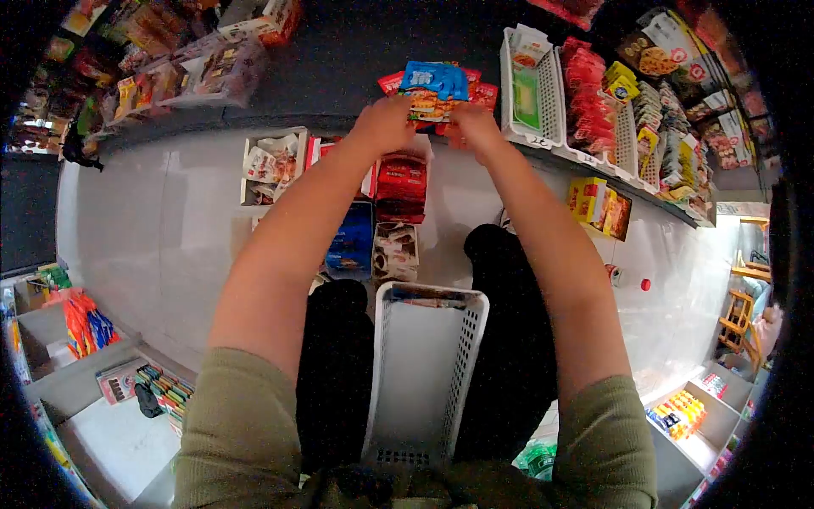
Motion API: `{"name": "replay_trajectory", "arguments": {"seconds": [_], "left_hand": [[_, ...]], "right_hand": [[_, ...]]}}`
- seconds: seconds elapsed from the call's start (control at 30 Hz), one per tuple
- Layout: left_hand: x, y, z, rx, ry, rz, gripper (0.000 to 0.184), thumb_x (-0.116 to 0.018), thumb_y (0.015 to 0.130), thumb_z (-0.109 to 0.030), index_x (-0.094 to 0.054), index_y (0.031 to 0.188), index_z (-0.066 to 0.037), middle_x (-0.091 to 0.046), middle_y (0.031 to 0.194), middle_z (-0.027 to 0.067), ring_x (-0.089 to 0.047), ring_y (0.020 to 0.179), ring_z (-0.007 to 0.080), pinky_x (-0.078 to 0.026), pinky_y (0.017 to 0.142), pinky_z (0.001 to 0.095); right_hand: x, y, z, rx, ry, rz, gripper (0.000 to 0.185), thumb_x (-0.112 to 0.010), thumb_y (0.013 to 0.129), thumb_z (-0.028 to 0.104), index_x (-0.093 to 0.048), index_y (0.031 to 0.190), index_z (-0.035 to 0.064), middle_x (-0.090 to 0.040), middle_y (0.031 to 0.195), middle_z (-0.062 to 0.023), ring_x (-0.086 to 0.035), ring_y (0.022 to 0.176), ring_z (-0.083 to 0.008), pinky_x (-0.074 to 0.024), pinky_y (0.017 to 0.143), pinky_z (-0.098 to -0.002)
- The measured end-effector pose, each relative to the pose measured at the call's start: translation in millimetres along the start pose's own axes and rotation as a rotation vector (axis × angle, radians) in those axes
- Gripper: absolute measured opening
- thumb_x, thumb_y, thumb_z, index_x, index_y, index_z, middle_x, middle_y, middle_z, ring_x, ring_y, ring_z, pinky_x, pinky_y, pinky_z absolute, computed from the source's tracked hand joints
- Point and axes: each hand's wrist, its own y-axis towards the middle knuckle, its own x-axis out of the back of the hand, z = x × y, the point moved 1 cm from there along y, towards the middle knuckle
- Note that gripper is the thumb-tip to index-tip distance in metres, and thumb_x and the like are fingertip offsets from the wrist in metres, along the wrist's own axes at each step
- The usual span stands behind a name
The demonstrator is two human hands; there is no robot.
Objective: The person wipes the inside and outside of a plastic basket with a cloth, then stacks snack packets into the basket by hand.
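Because that likely keeps them straight, fingers of the left hand (383,125) and right hand (476,131) pinch the blue packets (433,80) over red packets (483,95) by the dark shelf's (339,75) front edge.

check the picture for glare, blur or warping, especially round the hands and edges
Head view: strong fisheye warping, black corners; head view: pale glare on the floor at picture right; head view: left hand, right hand and blue packet look soft, small print unreadable.
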Motion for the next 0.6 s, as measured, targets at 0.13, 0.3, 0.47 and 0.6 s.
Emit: {"name": "replay_trajectory", "arguments": {"seconds": [0.13,0.3,0.47,0.6], "left_hand": [[-42.1,25.3,16.8,-0.02,-0.035,-0.118,0.045,-0.06,0.074,-0.022,-0.054,0.113,-0.001,-0.058,0.114,0.016,-0.054,0.109,0.0329,-0.044,0.089,0.0464],[-51.8,32.5,13.7,0.074,0.036,0.025,0.045,-0.058,0.075,-0.022,-0.053,0.116,-0.004,-0.058,0.114,0.0164,-0.056,0.106,0.0326,-0.045,0.088,0.0463],[-51.4,33.7,20.4,0.011,-0.051,0.071,0.046,-0.057,0.077,-0.021,-0.053,0.12,-0.008,-0.059,0.112,0.0192,-0.057,0.103,0.0339,-0.046,0.088,0.0439],[-57.9,36.9,25.7,0.074,-0.105,0.074,0.043,-0.056,0.078,-0.02,-0.055,0.119,-0.009,-0.058,0.114,0.0176,-0.056,0.104,0.0327,-0.046,0.088,0.0436]], "right_hand": [[-2.6,42.4,-21.0,0.109,0.036,-0.047,0.02,-0.054,0.082,0.015,-0.054,0.096,0.0018,-0.059,0.075,-0.01,-0.057,0.062,-0.0196,-0.0449,0.047,-0.0324],[12.8,119.7,-71.6,0.313,-0.276,-0.059,0.019,-0.057,0.08,0.016,-0.056,0.09,0.0008,-0.057,0.069,-0.0095,-0.055,0.05,-0.0189,-0.0378,0.037,-0.0316],[-5.6,96.8,-45.5,0.088,-0.33,-0.207,0.018,-0.059,0.079,0.019,-0.058,0.084,0.0013,-0.057,0.065,-0.0099,-0.052,0.045,-0.0181,-0.0349,0.035,-0.0315],[-9.3,88.8,-35.2,0.158,-0.302,-0.219,0.021,-0.064,0.077,0.02,-0.059,0.082,0.0007,-0.057,0.064,-0.01,-0.053,0.045,-0.0178,-0.0375,0.037,-0.0314]]}}
